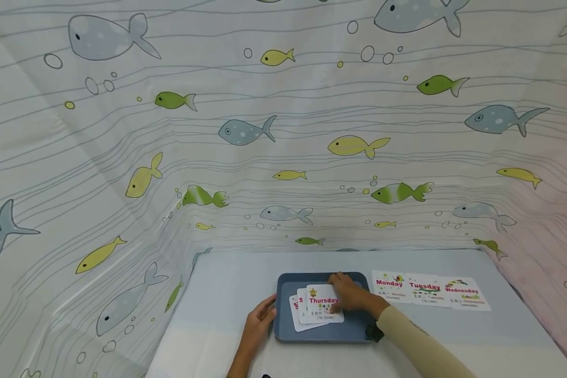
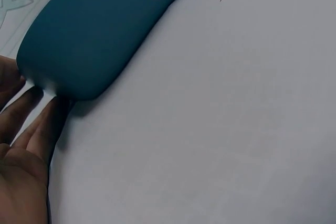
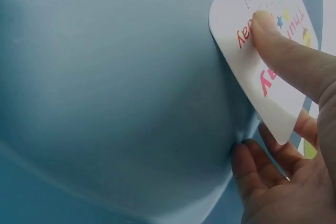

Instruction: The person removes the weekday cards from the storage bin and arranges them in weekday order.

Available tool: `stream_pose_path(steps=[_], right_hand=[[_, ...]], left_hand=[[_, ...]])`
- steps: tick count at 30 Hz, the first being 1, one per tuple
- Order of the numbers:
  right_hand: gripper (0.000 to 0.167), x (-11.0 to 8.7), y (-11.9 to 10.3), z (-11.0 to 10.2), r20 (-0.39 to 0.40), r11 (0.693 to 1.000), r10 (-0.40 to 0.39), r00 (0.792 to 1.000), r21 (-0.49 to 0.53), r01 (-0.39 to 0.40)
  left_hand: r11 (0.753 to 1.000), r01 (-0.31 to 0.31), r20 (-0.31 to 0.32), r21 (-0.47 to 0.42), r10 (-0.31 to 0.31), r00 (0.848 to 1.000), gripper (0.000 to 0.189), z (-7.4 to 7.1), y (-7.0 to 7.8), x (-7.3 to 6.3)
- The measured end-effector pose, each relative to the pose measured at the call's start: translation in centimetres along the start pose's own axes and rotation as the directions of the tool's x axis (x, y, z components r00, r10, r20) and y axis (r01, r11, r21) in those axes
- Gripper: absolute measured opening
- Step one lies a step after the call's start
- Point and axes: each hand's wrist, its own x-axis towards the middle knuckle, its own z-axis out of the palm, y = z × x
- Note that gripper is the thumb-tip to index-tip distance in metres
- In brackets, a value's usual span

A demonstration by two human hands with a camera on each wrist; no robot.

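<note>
A blue-grey tray (image 1: pixel 288 284) lies on the table, with a small overlapping stack of white cards (image 1: pixel 303 326) in it. On top is the Thursday card (image 1: pixel 317 301), printed with red letters and a star figure. My right hand (image 1: pixel 350 293) reaches over the tray and pinches this card at its right side. In the right wrist view, the thumb (image 3: pixel 283 51) presses on the card's printed face, while the other fingers are behind and below it. Along the tray's left edge, my left hand (image 1: pixel 258 321) touches the rim with extended fingers (image 2: pixel 50 121).
Right of the tray, the Monday card (image 1: pixel 389 287), Tuesday card (image 1: pixel 424 290) and Wednesday card (image 1: pixel 463 294) lie face up in an overlapping row. A fish-patterned curtain (image 1: pixel 312 194) hangs behind and beside the pale table (image 1: pixel 217 294).
</note>
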Motion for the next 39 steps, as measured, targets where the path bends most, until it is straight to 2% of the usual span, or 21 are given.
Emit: stream_pose_path(steps=[5, 7, 15, 19, 26, 33, 39], right_hand=[[0.058, 0.0, 0.3, -0.6, -0.010, 0.992, 0.032, 0.999, 0.121, -0.031], [0.051, -0.1, 0.4, -0.8, -0.016, 0.986, 0.032, 0.999, 0.165, -0.029], [0.032, -0.3, 0.4, -1.5, -0.054, 0.980, 0.004, 0.999, 0.198, 0.007], [0.026, -0.4, 0.4, -1.5, -0.073, 0.977, 0.022, 0.997, 0.215, -0.005], [0.021, -1.0, 0.7, -1.4, -0.091, 0.969, 0.012, 0.996, 0.245, 0.011], [0.016, -1.5, 0.8, -1.8, -0.050, 0.950, 0.047, 0.998, 0.310, -0.029], [0.011, -1.8, 0.9, -1.9, -0.035, 0.929, 0.079, 0.996, 0.365, -0.061]], left_hand=[[1.000, -0.019, -0.002, 0.009, 0.019, 1.000, 0.043, 0.1, 0.2, 0.0], [1.000, -0.006, -0.001, 0.011, 0.006, 1.000, 0.043, 0.1, 0.2, -0.1], [1.000, 0.021, -0.014, 0.014, -0.020, 1.000, 0.044, 0.1, 0.0, -0.3], [0.999, 0.031, -0.010, -0.006, -0.031, 0.999, 0.045, 0.2, 0.2, -0.4], [0.999, 0.015, 0.003, -0.030, -0.015, 1.000, 0.046, 0.3, 0.2, -0.4], [1.000, 0.002, 0.001, 0.001, -0.002, 1.000, 0.043, 0.2, -0.3, -0.1], [1.000, -0.002, -0.006, -0.010, 0.002, 1.000, 0.043, 0.2, -0.2, -0.2]])
